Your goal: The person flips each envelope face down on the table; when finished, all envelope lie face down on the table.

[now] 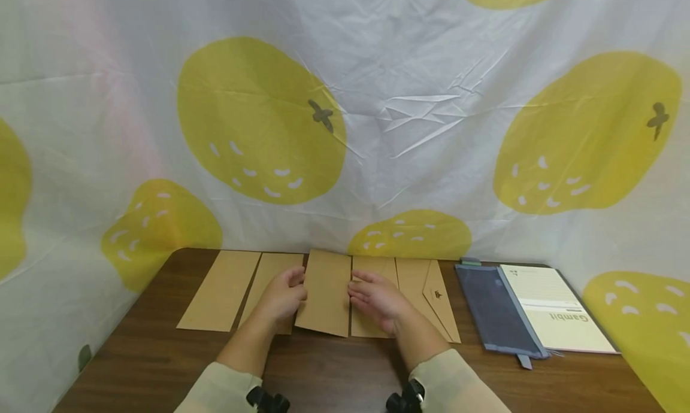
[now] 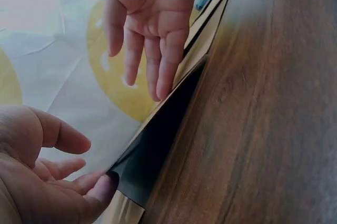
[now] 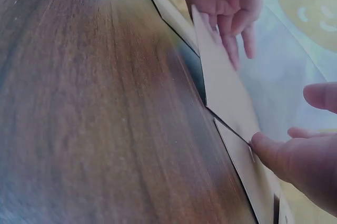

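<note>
Several brown kraft-paper envelopes lie side by side on the table. The middle envelope (image 1: 325, 293) sits raised and tilted, its left edge lifted, with dark shadow under it in the left wrist view. My left hand (image 1: 284, 293) touches that lifted edge with the fingertips, its thumb held apart. At the opposite long edge my right hand (image 1: 381, 299) rests its fingertips, fingers extended. To the left are two plain envelopes, the outer envelope (image 1: 218, 290) and the inner envelope (image 1: 272, 269). On the right, one envelope (image 1: 377, 263) lies partly under my right hand, beside a flapped envelope (image 1: 439, 296) with a small dark emblem.
An open notebook (image 1: 555, 317) with a blue cover flap (image 1: 498, 305) and printed "Gambit" lies at the right. Behind the wooden table (image 1: 323, 377) hangs a white cloth (image 1: 409, 72) with yellow fruit shapes. The envelopes reach close to the table's back edge.
</note>
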The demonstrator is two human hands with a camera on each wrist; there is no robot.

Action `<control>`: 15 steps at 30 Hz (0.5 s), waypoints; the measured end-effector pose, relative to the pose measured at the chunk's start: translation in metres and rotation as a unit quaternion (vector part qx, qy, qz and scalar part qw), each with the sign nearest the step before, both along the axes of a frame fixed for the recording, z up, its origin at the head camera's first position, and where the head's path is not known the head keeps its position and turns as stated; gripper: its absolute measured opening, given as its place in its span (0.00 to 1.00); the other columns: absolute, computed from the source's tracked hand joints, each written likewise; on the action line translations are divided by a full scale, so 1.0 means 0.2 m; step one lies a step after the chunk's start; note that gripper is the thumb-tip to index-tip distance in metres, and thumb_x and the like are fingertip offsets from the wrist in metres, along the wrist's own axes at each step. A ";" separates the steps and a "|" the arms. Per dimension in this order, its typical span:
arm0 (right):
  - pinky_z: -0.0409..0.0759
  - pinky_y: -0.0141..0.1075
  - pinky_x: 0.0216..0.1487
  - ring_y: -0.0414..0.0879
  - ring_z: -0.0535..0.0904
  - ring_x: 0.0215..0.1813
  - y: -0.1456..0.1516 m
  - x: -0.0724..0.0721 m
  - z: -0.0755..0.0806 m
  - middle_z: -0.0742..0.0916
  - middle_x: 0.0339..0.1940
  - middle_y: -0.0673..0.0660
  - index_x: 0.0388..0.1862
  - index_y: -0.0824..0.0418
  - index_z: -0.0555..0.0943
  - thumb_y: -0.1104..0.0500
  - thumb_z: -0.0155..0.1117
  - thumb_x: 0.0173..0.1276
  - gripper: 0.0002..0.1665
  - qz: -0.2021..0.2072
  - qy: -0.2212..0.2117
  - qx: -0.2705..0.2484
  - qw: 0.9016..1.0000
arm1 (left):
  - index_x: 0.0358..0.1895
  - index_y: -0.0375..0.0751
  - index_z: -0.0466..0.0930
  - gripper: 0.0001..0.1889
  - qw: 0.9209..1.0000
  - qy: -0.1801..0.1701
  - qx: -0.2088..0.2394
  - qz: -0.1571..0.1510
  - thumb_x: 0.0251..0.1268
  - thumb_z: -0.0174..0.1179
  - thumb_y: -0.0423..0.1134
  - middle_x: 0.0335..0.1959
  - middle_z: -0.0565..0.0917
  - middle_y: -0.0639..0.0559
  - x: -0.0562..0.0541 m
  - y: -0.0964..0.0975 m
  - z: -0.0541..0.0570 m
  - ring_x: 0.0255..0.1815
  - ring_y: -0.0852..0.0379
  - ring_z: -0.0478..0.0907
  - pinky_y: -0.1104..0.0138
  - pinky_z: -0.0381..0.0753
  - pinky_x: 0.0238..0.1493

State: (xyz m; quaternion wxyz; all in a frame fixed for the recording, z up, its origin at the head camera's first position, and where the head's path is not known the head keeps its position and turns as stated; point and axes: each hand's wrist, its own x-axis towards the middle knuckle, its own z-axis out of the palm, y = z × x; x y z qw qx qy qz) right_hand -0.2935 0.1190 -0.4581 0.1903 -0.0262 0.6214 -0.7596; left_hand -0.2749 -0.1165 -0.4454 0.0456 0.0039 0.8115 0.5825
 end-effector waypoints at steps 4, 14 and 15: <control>0.61 0.57 0.87 0.70 0.61 0.86 0.00 0.00 0.01 0.66 0.82 0.79 0.85 0.74 0.54 0.68 0.52 0.82 0.37 0.007 0.005 0.000 1.000 | 0.80 0.29 0.64 0.34 1.000 -0.006 -0.017 -0.001 0.69 0.52 0.28 0.79 0.71 0.29 -0.01 0.00 -0.02 0.81 0.29 0.67 0.41 0.75 0.77; 0.61 0.56 0.87 0.70 0.59 0.87 0.00 0.00 -0.01 0.63 0.84 0.79 0.86 0.75 0.52 0.68 0.52 0.83 0.38 0.018 0.007 -0.004 1.000 | 0.80 0.31 0.66 0.33 0.998 -0.003 -0.062 -0.001 0.70 0.54 0.31 0.77 0.73 0.28 -0.01 -0.01 -0.05 0.80 0.29 0.69 0.39 0.74 0.77; 0.60 0.56 0.87 0.70 0.58 0.87 0.00 0.00 -0.01 0.62 0.84 0.79 0.86 0.75 0.51 0.67 0.51 0.83 0.39 0.021 0.008 -0.007 1.000 | 0.80 0.31 0.66 0.33 0.998 -0.002 -0.064 -0.001 0.70 0.54 0.31 0.78 0.72 0.28 -0.01 -0.01 -0.05 0.80 0.29 0.68 0.40 0.73 0.78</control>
